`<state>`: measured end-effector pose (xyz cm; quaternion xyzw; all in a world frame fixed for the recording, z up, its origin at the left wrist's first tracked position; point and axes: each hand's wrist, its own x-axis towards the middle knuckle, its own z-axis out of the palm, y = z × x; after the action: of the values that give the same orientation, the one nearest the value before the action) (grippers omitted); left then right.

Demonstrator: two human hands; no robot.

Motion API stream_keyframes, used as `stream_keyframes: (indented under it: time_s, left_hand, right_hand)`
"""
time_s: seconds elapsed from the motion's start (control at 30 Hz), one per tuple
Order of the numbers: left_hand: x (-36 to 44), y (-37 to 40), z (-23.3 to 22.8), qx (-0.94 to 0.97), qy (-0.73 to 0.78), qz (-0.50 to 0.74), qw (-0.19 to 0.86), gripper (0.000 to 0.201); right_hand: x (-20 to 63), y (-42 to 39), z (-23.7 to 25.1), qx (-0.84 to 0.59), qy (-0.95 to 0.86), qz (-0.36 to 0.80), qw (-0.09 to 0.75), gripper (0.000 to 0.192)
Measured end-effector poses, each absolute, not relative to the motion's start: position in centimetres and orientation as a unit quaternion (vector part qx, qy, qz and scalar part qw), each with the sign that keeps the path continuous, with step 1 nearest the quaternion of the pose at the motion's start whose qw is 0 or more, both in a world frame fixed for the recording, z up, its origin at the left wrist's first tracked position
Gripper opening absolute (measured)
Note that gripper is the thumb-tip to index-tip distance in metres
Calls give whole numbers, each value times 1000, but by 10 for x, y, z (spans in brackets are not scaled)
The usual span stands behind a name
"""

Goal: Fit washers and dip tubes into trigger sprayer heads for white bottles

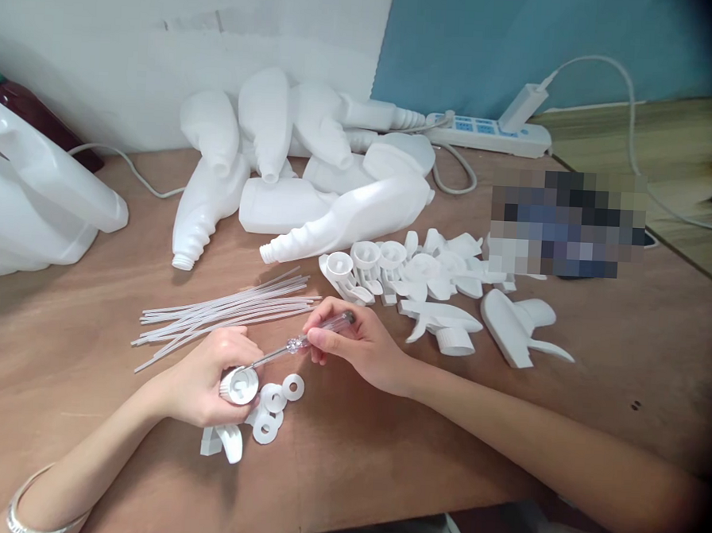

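Both forearms enter from the near edge of the table (566, 365), and my left hand (207, 378) is nearest, its grip closed around a white spray-trigger head (239, 386) held with the open cap facing up. My right hand (357, 346) has a narrow grip pinched on the clear handle of a small screwdriver (304, 341), whose metal shaft runs down-left to the cap opening. Just beside the left hand lie several loose white washers (277, 401), touching or overlapping one another. Farther out are a fan of thin clear dip tubes (222, 311), a cluster of more trigger heads (427, 274), and a pile of white bottles (301, 168) near the wall. Risk: the shaft tip can slip off the cap rim toward my left fingers if the handle is pushed at an angle. A jerk of the left wrist could also scatter the washers.
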<state>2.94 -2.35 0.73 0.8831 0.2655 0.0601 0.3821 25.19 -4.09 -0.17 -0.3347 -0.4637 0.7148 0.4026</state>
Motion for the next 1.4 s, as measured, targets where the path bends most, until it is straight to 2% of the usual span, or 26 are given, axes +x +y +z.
stream_keyframes:
  time_s: [0.37,0.8,1.1,1.4]
  left_hand:
    - [30,-23,9,888,263,35,375,18]
    - [31,-24,9,898,266,40,349,26]
    - [31,-24,6,899,263,34,349,23]
    - [33,-25,10,902,263,48,338,27]
  right_hand:
    - [252,-41,1,-339,-478,705,399,15]
    - [254,-54,-4,-366,-548,608,442,15]
    - [252,-42,-4,-354,-473,692,416,22]
    - [254,-54,-3,-401,-570,574,430,19]
